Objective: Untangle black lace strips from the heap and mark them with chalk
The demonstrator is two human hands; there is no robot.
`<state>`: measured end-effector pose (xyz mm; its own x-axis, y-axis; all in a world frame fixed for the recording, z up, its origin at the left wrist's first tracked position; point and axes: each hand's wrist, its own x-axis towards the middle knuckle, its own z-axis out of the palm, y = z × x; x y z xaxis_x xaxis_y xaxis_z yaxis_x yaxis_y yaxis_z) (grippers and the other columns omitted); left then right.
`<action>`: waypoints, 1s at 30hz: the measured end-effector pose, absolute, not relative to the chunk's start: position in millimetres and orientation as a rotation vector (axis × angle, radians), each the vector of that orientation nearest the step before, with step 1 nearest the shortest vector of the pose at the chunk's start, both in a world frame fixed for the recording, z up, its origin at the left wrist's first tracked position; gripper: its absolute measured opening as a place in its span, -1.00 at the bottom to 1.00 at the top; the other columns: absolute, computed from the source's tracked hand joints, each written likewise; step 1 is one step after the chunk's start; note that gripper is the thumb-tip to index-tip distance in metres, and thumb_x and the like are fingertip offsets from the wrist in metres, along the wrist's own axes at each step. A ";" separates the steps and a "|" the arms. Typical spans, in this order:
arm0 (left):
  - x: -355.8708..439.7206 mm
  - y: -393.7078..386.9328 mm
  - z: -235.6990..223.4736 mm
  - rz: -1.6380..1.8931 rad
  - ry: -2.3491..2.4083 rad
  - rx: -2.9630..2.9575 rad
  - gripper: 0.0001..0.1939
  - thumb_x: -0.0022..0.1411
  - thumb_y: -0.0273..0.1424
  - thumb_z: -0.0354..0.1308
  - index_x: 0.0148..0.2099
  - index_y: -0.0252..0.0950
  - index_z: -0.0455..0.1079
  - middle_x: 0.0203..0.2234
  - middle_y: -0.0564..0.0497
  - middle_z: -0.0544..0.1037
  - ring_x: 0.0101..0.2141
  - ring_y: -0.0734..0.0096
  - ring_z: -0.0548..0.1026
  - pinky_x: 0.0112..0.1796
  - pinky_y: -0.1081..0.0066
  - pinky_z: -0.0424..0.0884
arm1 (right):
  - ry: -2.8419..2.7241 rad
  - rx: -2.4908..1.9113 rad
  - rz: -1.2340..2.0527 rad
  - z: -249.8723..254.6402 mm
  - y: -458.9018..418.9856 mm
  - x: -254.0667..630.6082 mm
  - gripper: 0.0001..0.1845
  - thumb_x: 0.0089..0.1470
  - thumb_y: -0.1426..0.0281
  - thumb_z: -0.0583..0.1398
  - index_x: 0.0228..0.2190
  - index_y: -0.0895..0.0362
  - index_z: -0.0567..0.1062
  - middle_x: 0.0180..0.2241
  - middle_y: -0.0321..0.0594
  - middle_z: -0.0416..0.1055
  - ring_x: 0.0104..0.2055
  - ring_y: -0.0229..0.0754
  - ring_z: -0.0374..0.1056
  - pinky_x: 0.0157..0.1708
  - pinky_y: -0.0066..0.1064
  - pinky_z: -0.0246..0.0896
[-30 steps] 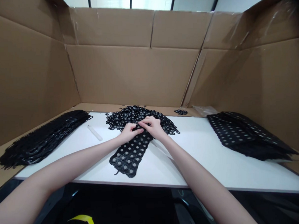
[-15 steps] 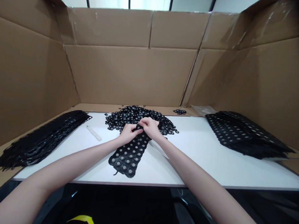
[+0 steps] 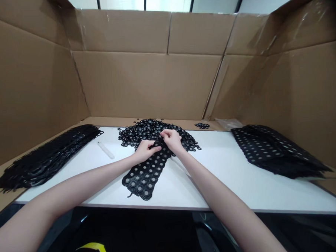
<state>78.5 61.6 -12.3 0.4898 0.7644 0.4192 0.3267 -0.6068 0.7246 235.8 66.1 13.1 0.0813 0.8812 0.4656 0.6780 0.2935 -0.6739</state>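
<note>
"Black strip with rows of grey dots. Its near end lies flat on the white counter; its far end lies at both grips. What is nearest?"

"Yellow band, on the near side of the strip, below the counter's front edge."

"To either side?"

"Well left of the strip, a stack of black looped strips. Well right of it, a stack of dotted sheets. Between the strip and the left stack, a white pen-like tool."

"State of the grips?"

"Left grip, at the strip's left edge toward the far end, holds the strip, thumb on top. Right grip, at the far end, is pinched narrow; what sits between its fingertips cannot be told."

"Recommendation?"

"Step judged to be fine fingertip work. Left thumb should bear down close to the worked spot, since the strip looks floppy and may buckle. Right should use short, straight movements; a hard tug could twist it."

"Beyond the strip?"

"Heap of small dark discs, just past the far end. Loose pieces could slip under the strip; keep that edge free. Behind the heap, a cardboard wall."
</note>
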 end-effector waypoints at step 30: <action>75.0 63.2 -16.0 1.206 0.765 1.431 -0.71 -0.11 -0.26 0.36 -0.48 -0.39 0.43 -0.55 0.04 0.51 -0.49 0.43 0.42 -0.37 0.42 0.30 | -1.574 -1.210 0.038 -4.0 79.0 271.2 -0.65 0.17 0.28 0.00 -0.25 0.07 0.55 -0.31 -0.17 0.51 -0.17 -0.06 0.26 -0.10 -0.18 0.06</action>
<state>75.0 63.2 -16.0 0.2838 0.9214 0.2655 -0.1524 -0.2300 0.9612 271.2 79.0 -4.0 0.1179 0.6954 0.7089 0.6599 0.4785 -0.5792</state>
